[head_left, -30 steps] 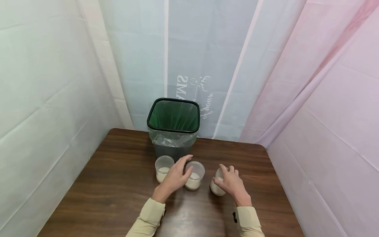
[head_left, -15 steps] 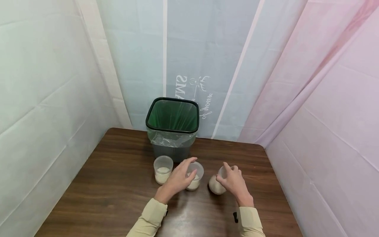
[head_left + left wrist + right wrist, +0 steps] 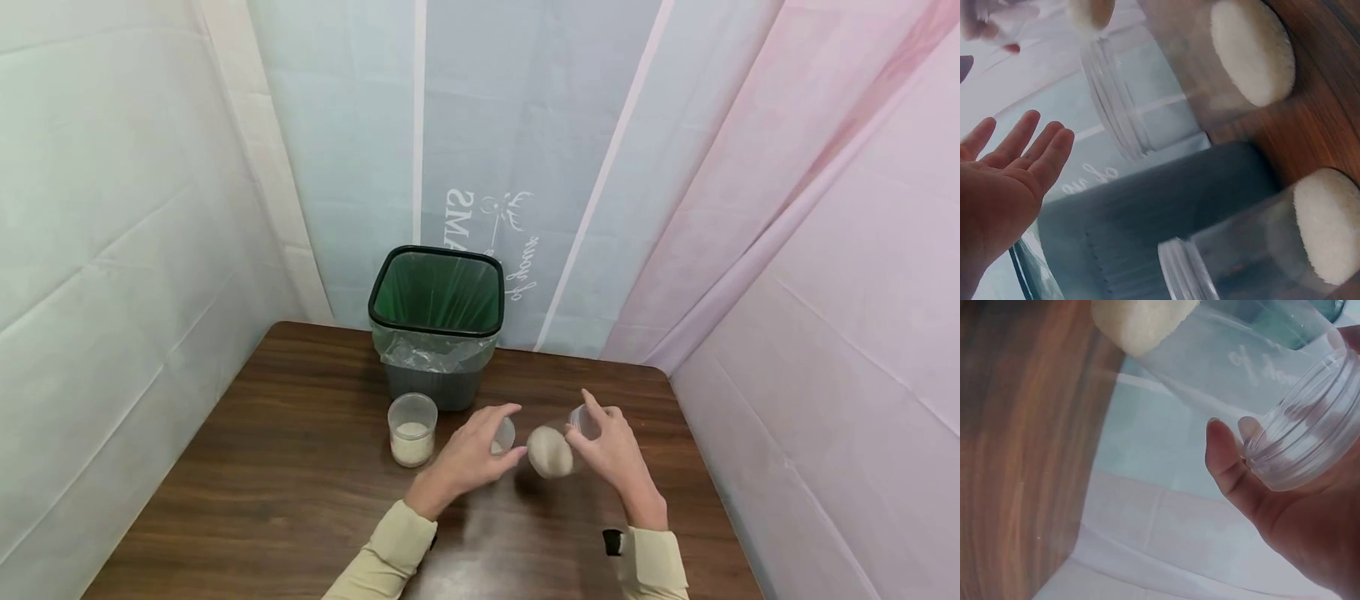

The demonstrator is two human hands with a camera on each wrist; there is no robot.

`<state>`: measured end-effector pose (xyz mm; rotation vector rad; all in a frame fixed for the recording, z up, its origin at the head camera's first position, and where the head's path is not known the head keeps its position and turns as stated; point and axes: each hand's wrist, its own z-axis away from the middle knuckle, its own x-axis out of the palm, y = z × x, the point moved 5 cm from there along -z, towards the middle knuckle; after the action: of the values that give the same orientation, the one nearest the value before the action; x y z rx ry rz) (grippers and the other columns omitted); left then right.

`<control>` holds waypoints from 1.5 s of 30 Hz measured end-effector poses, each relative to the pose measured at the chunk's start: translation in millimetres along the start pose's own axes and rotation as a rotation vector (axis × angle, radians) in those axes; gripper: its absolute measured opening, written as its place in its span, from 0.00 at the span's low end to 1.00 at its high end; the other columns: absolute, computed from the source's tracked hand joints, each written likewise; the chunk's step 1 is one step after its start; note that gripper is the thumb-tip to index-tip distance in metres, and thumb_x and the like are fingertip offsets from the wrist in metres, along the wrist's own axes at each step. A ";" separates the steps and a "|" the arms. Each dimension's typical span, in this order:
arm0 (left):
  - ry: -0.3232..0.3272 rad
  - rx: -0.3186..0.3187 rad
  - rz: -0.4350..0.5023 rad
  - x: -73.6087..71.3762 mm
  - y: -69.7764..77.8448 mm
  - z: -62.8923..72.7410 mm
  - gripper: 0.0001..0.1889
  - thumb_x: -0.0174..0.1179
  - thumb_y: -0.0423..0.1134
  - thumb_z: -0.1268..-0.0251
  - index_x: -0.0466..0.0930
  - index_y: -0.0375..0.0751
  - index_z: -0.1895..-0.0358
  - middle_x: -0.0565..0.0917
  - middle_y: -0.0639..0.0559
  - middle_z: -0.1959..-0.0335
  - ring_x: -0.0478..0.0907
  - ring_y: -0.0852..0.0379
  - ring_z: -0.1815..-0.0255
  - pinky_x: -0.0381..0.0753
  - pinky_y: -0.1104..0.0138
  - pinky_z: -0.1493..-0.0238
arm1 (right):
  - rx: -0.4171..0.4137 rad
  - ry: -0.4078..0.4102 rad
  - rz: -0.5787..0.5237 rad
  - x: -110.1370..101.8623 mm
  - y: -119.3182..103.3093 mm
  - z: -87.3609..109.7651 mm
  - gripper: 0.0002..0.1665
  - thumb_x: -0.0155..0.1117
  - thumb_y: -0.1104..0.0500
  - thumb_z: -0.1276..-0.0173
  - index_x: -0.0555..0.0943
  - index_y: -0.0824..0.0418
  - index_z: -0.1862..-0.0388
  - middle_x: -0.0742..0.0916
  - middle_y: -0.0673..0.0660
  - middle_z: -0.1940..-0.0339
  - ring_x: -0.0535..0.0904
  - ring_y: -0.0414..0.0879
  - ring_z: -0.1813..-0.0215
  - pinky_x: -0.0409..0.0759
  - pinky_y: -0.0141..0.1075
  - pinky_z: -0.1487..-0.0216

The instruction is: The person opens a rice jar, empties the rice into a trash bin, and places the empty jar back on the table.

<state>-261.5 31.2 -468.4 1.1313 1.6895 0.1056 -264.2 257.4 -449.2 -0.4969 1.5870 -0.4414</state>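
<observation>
My right hand point(image 3: 615, 452) grips a clear plastic jar point(image 3: 1235, 369) around its threaded mouth. This jar is tilted, its base clear of the table and pointing toward the left hand, with white rice-like grains point(image 3: 550, 452) at the bottom. My left hand point(image 3: 467, 457) has its fingers extended and thumb apart, with nothing in it; its thumb tip is close to the lifted jar's base. Behind that hand in the head view, a second jar point(image 3: 505, 433) is partly hidden. Further left stands a third jar point(image 3: 412, 429). In the left wrist view both standing jars hold similar grains point(image 3: 1255, 53).
A dark bin point(image 3: 438, 387) with a black rim and a clear liner bag stands at the table's back, just behind the left jar. The brown wooden table point(image 3: 300, 500) is bordered by pale cloth curtains point(image 3: 585, 167) at the back and sides.
The right hand has lifted and tilted its jar off the table, its base swinging toward the left. The left hand has moved right, across the middle jar toward the raised one.
</observation>
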 end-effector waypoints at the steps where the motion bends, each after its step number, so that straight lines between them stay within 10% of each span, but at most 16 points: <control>1: -0.006 0.008 -0.005 1.7 1.8 -1.0 0.32 0.65 0.52 0.38 0.69 0.48 0.33 0.80 0.49 0.41 0.76 0.53 0.40 0.79 0.59 0.44 | -0.001 -0.005 -0.005 -1.7 -1.5 0.5 0.44 0.60 0.43 0.32 0.59 0.56 0.22 0.73 0.72 0.37 0.77 0.64 0.44 0.77 0.56 0.49; 16: -0.131 0.076 -0.109 15.1 21.3 -11.9 0.64 0.68 0.69 0.53 0.39 0.44 0.20 0.66 0.46 0.27 0.70 0.50 0.30 0.74 0.56 0.34 | -0.105 0.015 -0.102 -9.0 -29.7 4.2 0.41 0.61 0.44 0.32 0.61 0.47 0.22 0.77 0.63 0.36 0.76 0.59 0.40 0.75 0.59 0.45; 31: 0.028 0.192 -0.323 -3.0 44.0 -14.0 0.56 0.67 0.70 0.52 0.54 0.46 0.24 0.77 0.50 0.42 0.79 0.55 0.49 0.80 0.64 0.50 | -0.220 0.027 -0.206 -24.8 -55.8 17.4 0.37 0.61 0.47 0.30 0.61 0.39 0.24 0.78 0.58 0.35 0.77 0.53 0.42 0.75 0.55 0.45; 45: -0.036 0.228 -0.139 -29.0 51.1 -16.9 0.56 0.71 0.66 0.56 0.55 0.46 0.25 0.79 0.52 0.45 0.79 0.59 0.51 0.82 0.65 0.55 | -0.427 0.022 -0.111 -45.5 -94.4 33.7 0.38 0.64 0.51 0.31 0.63 0.40 0.25 0.77 0.50 0.41 0.76 0.42 0.49 0.78 0.40 0.52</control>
<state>-242.9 45.9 -412.0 1.1709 1.7748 -0.1984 -223.2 205.1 -361.4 -0.9104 1.6850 -0.1873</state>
